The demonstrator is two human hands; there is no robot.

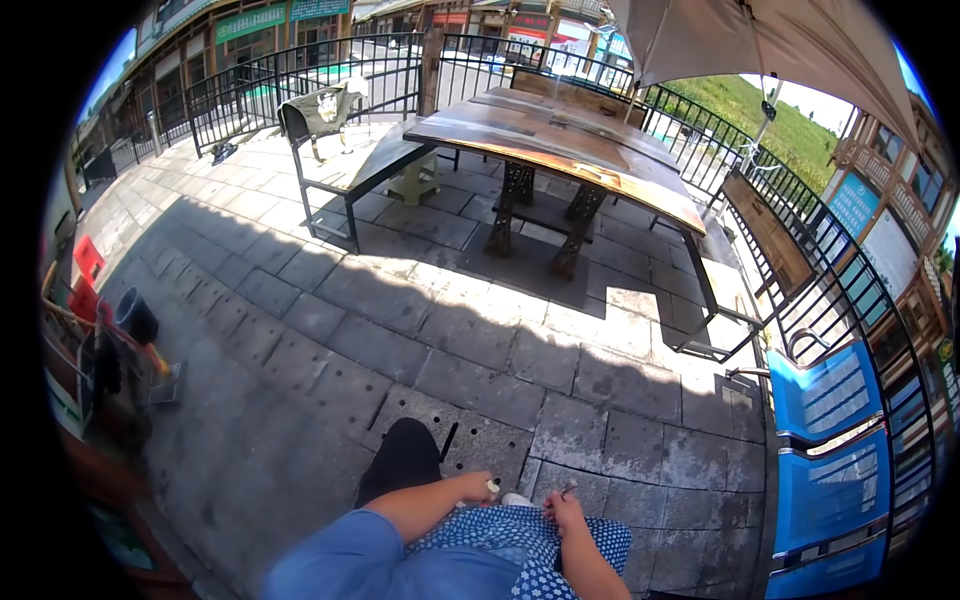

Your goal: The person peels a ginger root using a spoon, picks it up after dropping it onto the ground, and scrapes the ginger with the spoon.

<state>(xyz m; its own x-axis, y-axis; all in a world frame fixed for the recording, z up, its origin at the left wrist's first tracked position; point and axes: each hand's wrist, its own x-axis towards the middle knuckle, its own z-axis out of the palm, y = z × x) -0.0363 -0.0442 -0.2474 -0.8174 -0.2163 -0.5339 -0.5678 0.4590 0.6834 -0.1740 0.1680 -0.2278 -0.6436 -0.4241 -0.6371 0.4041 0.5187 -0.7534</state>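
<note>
My left hand point(477, 488) is closed over the lap, near the dark-trousered knee, around a small pale object point(492, 486) too small to name. To its right, my right hand point(564, 507) is closed too, with a small greyish thing point(570, 487) showing at its fingertips. The two hands are apart. Beneath them lies a blue-and-white patterned cloth point(478, 529) across the lap. A bit of a white shoe point(516, 499) shows between the hands.
A long wooden table point(560, 140) stands ahead with benches beside it. Blue metal seats point(828, 490) line the right side by a black railing point(865, 265). A dark bucket point(136, 318) and red chair point(88, 258) are at left. Paving stones cover the ground.
</note>
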